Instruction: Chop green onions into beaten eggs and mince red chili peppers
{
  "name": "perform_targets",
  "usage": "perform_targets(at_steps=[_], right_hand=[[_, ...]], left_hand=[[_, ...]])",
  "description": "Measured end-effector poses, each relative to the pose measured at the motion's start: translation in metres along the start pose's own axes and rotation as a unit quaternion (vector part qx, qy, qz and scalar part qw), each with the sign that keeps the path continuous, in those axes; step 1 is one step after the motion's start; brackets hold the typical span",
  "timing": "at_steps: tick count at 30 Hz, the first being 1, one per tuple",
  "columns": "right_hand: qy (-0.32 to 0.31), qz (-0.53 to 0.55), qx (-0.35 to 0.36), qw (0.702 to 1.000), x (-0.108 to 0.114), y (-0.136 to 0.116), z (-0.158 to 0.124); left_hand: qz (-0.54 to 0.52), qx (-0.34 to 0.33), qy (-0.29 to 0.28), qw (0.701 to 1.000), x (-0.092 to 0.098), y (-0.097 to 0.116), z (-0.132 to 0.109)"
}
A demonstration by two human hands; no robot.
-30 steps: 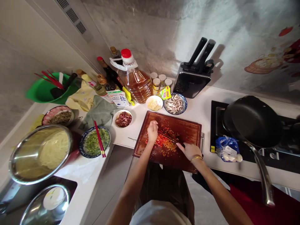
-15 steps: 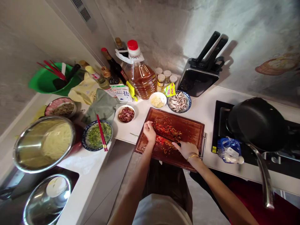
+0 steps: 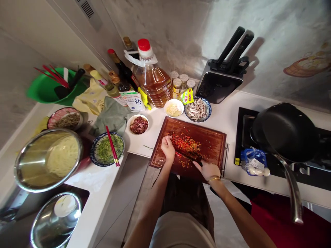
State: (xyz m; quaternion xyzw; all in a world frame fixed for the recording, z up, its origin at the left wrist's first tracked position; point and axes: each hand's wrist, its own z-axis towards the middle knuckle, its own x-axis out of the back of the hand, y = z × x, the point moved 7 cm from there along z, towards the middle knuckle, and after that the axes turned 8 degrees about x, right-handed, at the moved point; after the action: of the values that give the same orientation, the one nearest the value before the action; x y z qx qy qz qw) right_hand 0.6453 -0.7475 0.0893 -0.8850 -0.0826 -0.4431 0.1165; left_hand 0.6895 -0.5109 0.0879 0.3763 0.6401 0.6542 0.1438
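Note:
Chopped red and orange chilli peppers lie spread over a brown wooden cutting board. A dark-bladed kitchen knife slants across the board, along the near side of the chopped pieces. My right hand is closed round its handle, thumb laid forward toward the blade. At the blade's far-left end, my left hand has its fingers curled at the tip; the exact grip is partly hidden. A few pieces lie on the near side of the blade.
Behind the board stand a garlic bowl, a sliced-mushroom bowl, an oil jug and a knife block. Right is a wok on the stove. Left are a meat bowl, a greens bowl and a steel pot.
Both hands and the knife have shifted slightly right and toward the board's near edge. More of the chopped chilli now lies on the far side of the blade. The view has tilted a little.

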Motion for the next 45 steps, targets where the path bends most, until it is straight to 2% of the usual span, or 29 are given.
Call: perform_targets(at_steps=[3, 7, 11, 14, 17, 21, 24, 27, 31, 34, 40, 45], right_hand=[[-0.017, 0.005, -0.004, 1.000, -0.003, 0.000, 0.004], [-0.023, 0.030, 0.001, 0.999, 0.003, 0.003, 0.007], [-0.065, 0.055, -0.023, 0.996, 0.002, 0.012, 0.012], [-0.058, 0.066, -0.025, 0.996, 0.006, 0.014, 0.011], [-0.031, 0.062, -0.006, 0.998, 0.010, 0.008, 0.002], [-0.030, 0.050, 0.005, 0.998, -0.003, -0.004, -0.004], [-0.020, 0.032, -0.010, 0.999, -0.010, -0.005, -0.001], [-0.016, 0.030, -0.003, 0.999, -0.007, -0.005, 0.000], [-0.006, 0.045, 0.016, 0.999, 0.002, -0.013, -0.009], [-0.016, 0.054, 0.013, 0.998, -0.004, -0.017, -0.010], [-0.022, 0.038, 0.000, 0.999, -0.017, -0.011, -0.006], [-0.009, 0.056, 0.017, 0.998, -0.016, -0.023, -0.017]], left_hand=[[0.009, -0.007, -0.007, 1.000, -0.003, -0.003, 0.001], [0.000, -0.005, -0.003, 1.000, -0.007, -0.003, 0.006], [0.009, -0.002, -0.032, 0.999, -0.023, -0.001, 0.009], [0.025, -0.012, -0.041, 0.999, -0.029, 0.006, 0.011], [0.003, -0.011, -0.033, 0.999, -0.014, 0.007, 0.010], [-0.004, 0.009, -0.028, 1.000, 0.008, -0.004, 0.003], [-0.005, 0.021, -0.042, 0.999, 0.008, -0.010, -0.002], [-0.013, 0.026, -0.048, 0.998, 0.006, -0.010, -0.003], [-0.021, 0.042, -0.031, 0.998, 0.018, -0.013, 0.000], [-0.025, 0.052, -0.026, 0.998, 0.022, -0.017, 0.000], [0.000, 0.018, -0.052, 0.998, 0.016, -0.006, -0.007], [-0.033, 0.029, -0.042, 0.998, 0.035, -0.009, -0.009]])
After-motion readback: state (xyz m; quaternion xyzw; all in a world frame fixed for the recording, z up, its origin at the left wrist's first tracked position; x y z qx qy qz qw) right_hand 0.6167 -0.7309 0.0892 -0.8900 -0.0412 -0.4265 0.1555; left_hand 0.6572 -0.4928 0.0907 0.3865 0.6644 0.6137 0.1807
